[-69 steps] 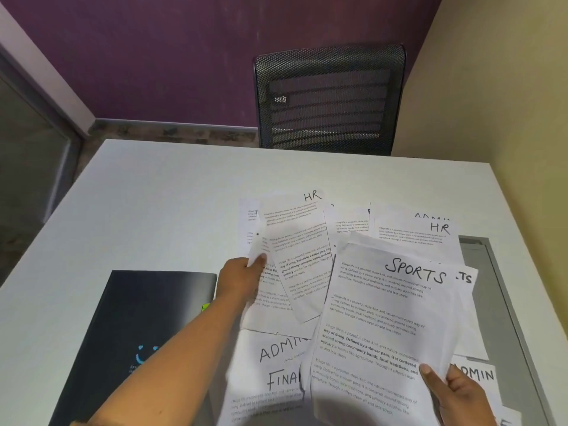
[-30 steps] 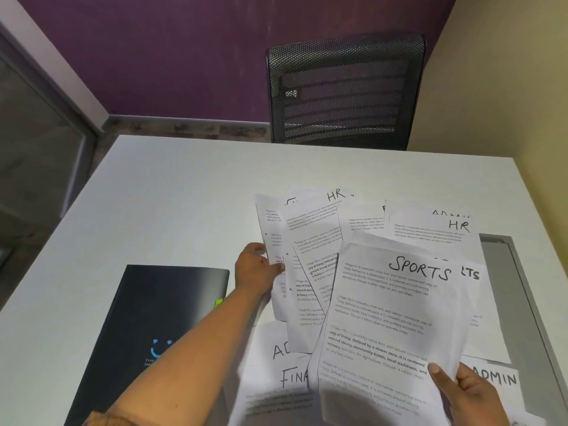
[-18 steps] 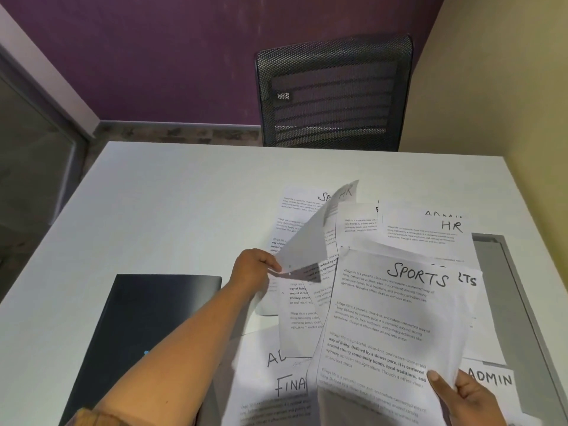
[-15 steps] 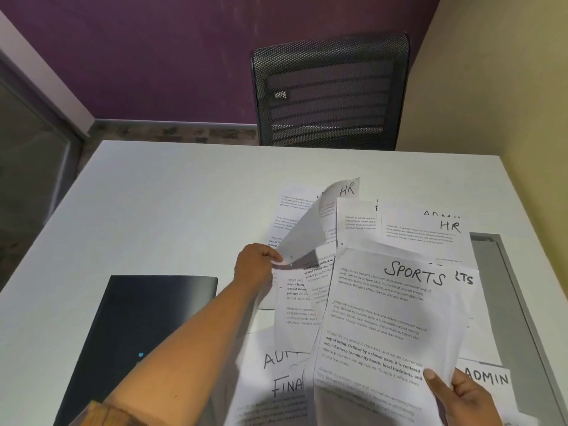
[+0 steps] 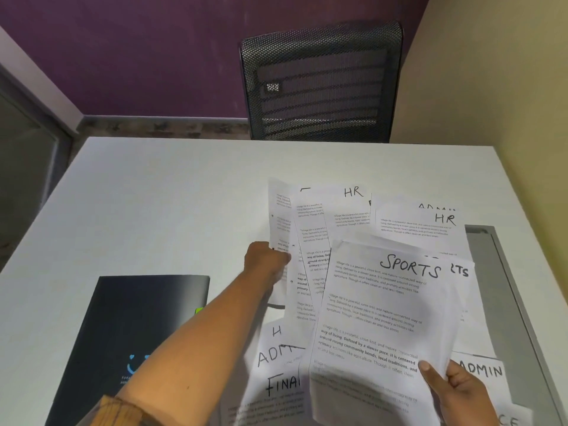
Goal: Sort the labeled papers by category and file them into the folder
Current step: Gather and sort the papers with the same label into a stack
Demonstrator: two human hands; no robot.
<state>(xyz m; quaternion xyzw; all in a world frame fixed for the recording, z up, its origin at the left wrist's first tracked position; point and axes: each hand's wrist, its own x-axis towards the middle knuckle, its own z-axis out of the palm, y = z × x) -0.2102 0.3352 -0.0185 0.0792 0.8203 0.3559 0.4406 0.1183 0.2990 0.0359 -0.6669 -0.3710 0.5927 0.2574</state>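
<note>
- The papers are white printed sheets, each with a handwritten category at the top. They lie overlapped in a loose fan on the right half of the white table.
- The SPORTS sheet is uppermost. The right hand pinches its lower right corner, thumb on top.
- The left hand grips the left edge of the papers, fingers curled.
- Readable labels: 2 HR, ADMIN, a cut-off FINA.
- A dark closed folder lies left of the papers, partly hidden by the left forearm.
- A black mesh chair stands behind the table.
</note>
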